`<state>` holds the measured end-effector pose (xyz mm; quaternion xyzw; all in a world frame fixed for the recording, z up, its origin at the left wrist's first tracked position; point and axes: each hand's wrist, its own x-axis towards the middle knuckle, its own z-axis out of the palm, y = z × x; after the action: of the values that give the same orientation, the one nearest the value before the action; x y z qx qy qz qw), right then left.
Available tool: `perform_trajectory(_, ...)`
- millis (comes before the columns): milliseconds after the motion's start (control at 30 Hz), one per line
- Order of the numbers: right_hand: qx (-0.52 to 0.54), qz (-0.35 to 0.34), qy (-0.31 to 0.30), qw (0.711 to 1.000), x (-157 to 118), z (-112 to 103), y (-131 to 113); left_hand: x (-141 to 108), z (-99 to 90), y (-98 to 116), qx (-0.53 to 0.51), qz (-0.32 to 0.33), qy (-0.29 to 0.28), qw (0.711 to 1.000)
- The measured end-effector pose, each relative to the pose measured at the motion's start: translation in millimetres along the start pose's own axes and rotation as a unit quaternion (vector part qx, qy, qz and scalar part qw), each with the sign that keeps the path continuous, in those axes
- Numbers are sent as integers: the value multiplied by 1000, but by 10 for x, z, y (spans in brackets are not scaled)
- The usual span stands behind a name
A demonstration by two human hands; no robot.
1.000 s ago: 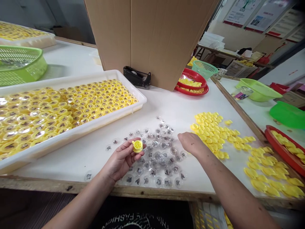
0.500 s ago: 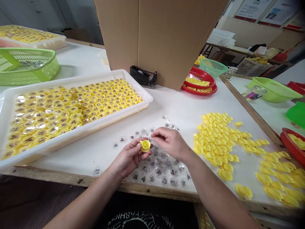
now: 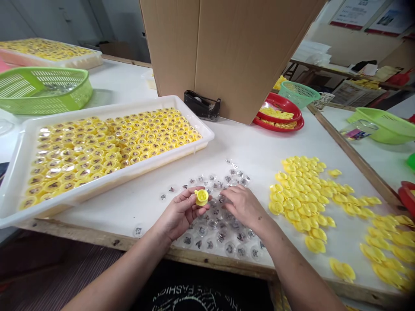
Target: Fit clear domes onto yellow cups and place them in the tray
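In the middle of the frame, a small, round yellow plastic cup (image 3: 201,197) is held by the left hand (image 3: 181,211), above the white tabletop (image 3: 106,216). Its hollow side is turned upward, and some raised yellow shapes are seen inside. It is pinched at its edge between the thumb and the fingers, while the other fingers are curled loosely below it.

Just beside it, the clear plastic discs with dark printed figures (image 3: 202,230) are being reached into by the right hand (image 3: 244,205). The fingers of this hand are bent downward and partly closed, with the tips at the discs; whether one disc is already pinched cannot be told. Because the discs are lying close together and partly overlapped, a light and exact touch seems to be called for.

At the left of the frame, many yellow cups with printed tops are laid in rows in a long white plastic tray (image 3: 155,164). Right of centre, loose yellow plastic pieces (image 3: 298,188) are spread in a heap, well apart from the cup.
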<state>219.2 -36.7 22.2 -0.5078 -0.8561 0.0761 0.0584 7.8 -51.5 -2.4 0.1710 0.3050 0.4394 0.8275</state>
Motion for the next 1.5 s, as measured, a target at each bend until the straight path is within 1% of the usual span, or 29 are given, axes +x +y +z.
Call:
perform_trajectory(67, 21, 5, 19, 1000, -22, -23, 27, 4, 2, 1, 3, 1, -1, 1000)
perform_trajectory(200, 82, 8, 84, 993, -67, -122, -4, 10, 5, -6, 13, -3, -2, 1000)
perform_trajectory(367, 127, -32, 104, 986, -71, -244, -143, -4, 1, -22, 14, -3, -13, 1000)
perform_trajectory(467, 151, -43, 113, 981, -62, -274, -199, -16, 5, -25, 12, 0, -27, 1000)
perform_trajectory(733, 219, -38, 95, 970, -21, -198, -284, -21, -15, -29, -14, 9, -69, 997)
perform_trajectory(900, 279, -2, 72, 958, -6, -144, -347, -36, -22, -25, -21, 11, -93, 995)
perform_trajectory(967, 317, 22, 61, 946, -17, -125, -369, -40, -19, -25, -22, 12, -97, 995)
perform_trajectory(1067, 389, 57, 34, 919, -45, -96, -401, -40, -12, -27, -18, 12, -94, 995)
perform_trajectory(1133, 411, 71, 17, 909, -63, -84, -417, -40, -6, -28, -11, 10, -90, 996)
perform_trajectory(1167, 407, 74, 13, 910, -69, -83, -422, -41, -3, -28, -8, 10, -88, 996)
perform_trajectory(1233, 372, 68, 21, 926, -76, -86, -425, -43, 5, -26, -4, 8, -83, 997)
perform_trajectory(1367, 244, 7, 59, 968, -69, -105, -407, -45, 18, -29, 4, -1, -82, 997)
perform_trajectory(1433, 191, -20, 53, 980, -59, -114, -408, -41, 21, -39, 12, -6, -83, 996)
perform_trajectory(1500, 145, -36, 29, 988, -43, -123, -433, -33, 21, -55, 16, -4, -80, 997)
